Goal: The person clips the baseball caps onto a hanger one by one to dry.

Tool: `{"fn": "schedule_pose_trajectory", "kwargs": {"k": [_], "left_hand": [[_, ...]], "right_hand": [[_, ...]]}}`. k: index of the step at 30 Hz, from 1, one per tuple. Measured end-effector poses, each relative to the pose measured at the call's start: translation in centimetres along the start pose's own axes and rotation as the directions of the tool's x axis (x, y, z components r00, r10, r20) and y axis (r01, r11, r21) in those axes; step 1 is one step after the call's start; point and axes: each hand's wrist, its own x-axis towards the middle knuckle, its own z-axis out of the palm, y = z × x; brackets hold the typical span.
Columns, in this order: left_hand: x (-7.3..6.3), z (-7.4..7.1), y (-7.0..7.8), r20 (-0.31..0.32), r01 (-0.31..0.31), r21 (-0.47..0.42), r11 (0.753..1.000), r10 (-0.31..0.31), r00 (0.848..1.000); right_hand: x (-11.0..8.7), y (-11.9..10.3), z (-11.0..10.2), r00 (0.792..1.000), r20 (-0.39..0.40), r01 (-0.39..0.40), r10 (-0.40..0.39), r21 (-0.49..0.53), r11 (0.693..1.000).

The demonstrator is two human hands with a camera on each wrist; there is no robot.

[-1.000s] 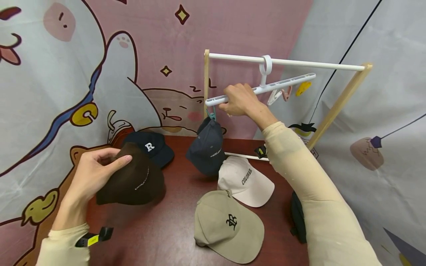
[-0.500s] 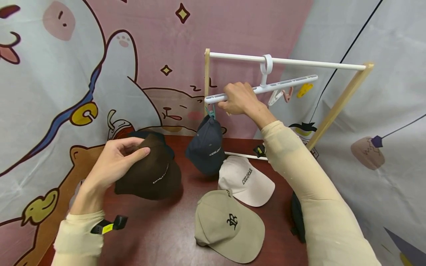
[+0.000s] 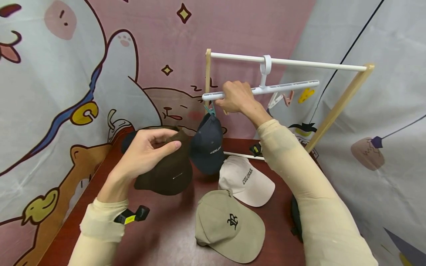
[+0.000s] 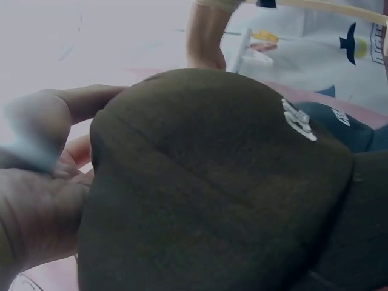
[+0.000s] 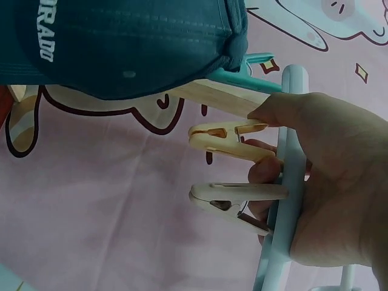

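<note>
Pinching thumb and fingers of the left hand [image 3: 146, 151] close on the crown edge of a dark brown baseball cap [image 3: 168, 171], the gap between them narrowed to the folded fabric; the cap is held above the reddish-brown table [image 3: 169, 225], white script on its front. Nearest on the tabletop lies a khaki baseball cap [image 3: 229, 227], its brim toward the lower right and a black emblem on its front. Beyond it rests an off-white baseball cap [image 3: 246, 181] with dark lettering; left of both, partly hidden behind the left hand, sits a navy cap [image 3: 128, 142]. Higher up, the right hand [image 3: 237, 96] curls firmly round the bar of a white hanger [image 3: 283, 88], its fingers beside a yellowish clothespin [image 5: 224, 140] and a white clothespin [image 5: 233, 197]; whether the thumb touches the yellowish one cannot be told. Left of this hand, a teal clothespin [image 3: 210, 110] suspends a dark blue cap [image 3: 208, 147] from the bar. Farther right along the hanger hang pink [image 3: 288, 99] and yellow [image 3: 306, 95] clips. Hooked over the white rod [image 3: 316, 64] of a wooden-posted rack, the hanger stands before a cartoon-printed backdrop [image 3: 246, 29].
</note>
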Motion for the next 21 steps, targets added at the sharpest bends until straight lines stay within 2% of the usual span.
{"fn": "schedule_pose_trajectory", "kwargs": {"k": [7, 13, 15, 21], "left_hand": [[-0.1, -0.1, 2.5, 0.026, -0.010, 0.069, 0.998, 0.008, 1.000], [-0.9, -1.0, 3.8, -0.004, -0.061, 0.130, 0.990, 0.062, 0.998], [-0.9, -1.1, 4.0, 0.000, -0.087, 0.123, 0.989, 0.088, 0.996], [-0.2, -0.2, 4.3, 0.075, -0.154, 0.034, 0.987, 0.151, 0.986]], "right_hand": [[0.1, -0.3, 0.0, 1.000, 0.012, -0.003, 0.003, 0.003, 1.000], [0.3, -0.4, 0.0, 1.000, 0.012, -0.004, 0.004, -0.003, 1.000], [0.3, -0.5, -0.1, 1.000, 0.013, -0.004, 0.004, -0.003, 1.000], [0.4, -0.9, -0.2, 1.000, 0.028, -0.008, 0.008, 0.015, 1.000]]}}
